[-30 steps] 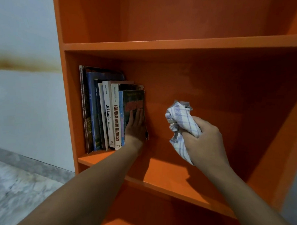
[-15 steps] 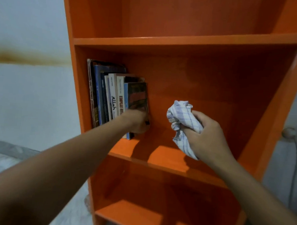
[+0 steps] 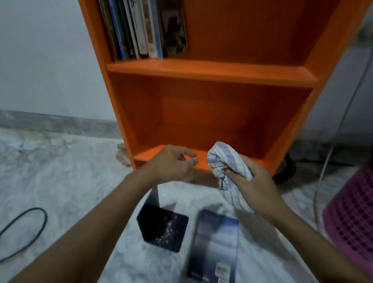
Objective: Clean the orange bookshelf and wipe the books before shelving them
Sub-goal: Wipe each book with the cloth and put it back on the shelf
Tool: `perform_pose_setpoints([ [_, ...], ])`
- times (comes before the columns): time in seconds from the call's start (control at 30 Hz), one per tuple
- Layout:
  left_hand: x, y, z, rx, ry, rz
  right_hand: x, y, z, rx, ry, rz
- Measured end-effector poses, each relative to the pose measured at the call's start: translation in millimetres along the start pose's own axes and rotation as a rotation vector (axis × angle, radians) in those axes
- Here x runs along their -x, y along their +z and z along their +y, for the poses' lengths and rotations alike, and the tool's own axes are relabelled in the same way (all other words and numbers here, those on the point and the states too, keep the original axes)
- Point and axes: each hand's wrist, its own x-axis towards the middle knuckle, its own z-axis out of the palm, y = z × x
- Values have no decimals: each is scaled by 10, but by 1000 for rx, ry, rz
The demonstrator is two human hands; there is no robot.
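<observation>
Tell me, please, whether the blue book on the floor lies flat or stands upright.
Flat: the blue book lies cover-up on the floor.

A pale wall [image 3: 35, 49] meets a grey marbled floor [image 3: 58, 178], a pink basket [image 3: 357, 219] right, a black cable [image 3: 35, 208] left.

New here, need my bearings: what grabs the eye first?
The tall orange bookshelf fills the middle, with a row of upright books on its upper shelf. In front, the right hand grips a crumpled blue-striped cloth; a dark blue book lies flat on the pale floor.
</observation>
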Motion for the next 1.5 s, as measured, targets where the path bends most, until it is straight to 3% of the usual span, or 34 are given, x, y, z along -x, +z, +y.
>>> perform_pose_setpoints([
  [0.17,388,1378,-895,-67,-366,-349,467,289,986,-90,319,119],
  [0.3,794,2131,-1347,-168,-386,-322,879,434,1579,26,450,166],
  [0.4,906,2280,-1545,-151,-400,-224,1144,449,1925,358,275,116],
  [0.53,864,2282,-1730,-99,-434,-177,1495,522,2246,680,-321,-348],
  [0.63,789,2271,-1831,-64,-381,-201,1541,617,2451,711,-476,-531],
  [0.7,755,2247,-1835,-122,-388,-234,1363,565,2534,694,-462,-502],
  [0.77,736,2237,-1831,-111,-424,-232,1072,445,2685,694,-335,-400],
  [0.9,710,2261,-1869,-54,-487,-208,427,235,2815,734,109,-6],
  [0.97,705,2268,-1893,-43,-504,-204,327,301,2712,705,139,77],
  [1.03,695,2267,-1927,-33,-504,-214,414,467,2571,683,-121,-56],
  [1.1,687,2264,-1925,-49,-498,-222,669,676,2560,675,-391,-332],
  [1.17,689,2256,-1905,-56,-513,-206,825,816,2581,730,-524,-557],
  [1.2,687,2263,-1912,-49,-525,-194,790,819,2591,737,-525,-583],
  [1.27,697,2269,-1916,-35,-562,-176,548,798,2641,788,-402,-450],
  [1.4,707,2289,-1904,65,-597,-140,-38,702,2687,785,12,-51],
  [1.47,719,2285,-1894,87,-593,-138,-16,728,2569,742,42,18],
  [1.5,718,2284,-1891,100,-587,-136,78,757,2510,738,-43,-41],
])
